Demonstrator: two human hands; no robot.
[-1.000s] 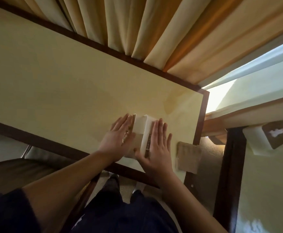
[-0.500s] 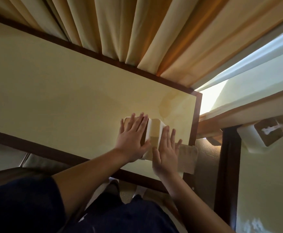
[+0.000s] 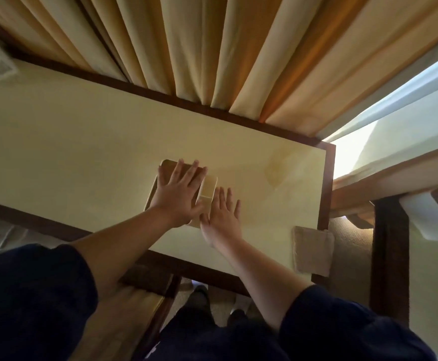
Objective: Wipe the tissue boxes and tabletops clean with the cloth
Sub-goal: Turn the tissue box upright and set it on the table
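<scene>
We are pressing our flat, straight-fingered left hand [image 3: 178,194] and right hand [image 3: 221,217] against the cream rectangular tissue box [image 3: 207,190] mid-tabletop; the beige folded cloth [image 3: 313,252] is lying unheld right of it, so wiping seems unfinished.

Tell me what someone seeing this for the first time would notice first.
Two flat hands in the middle of the cream table: the left hand lies on top of a tissue box, the right hand presses against its right side. Behind the table hang long pleated curtains. A folded cloth sits at the table's near right corner, partly over the edge.
</scene>
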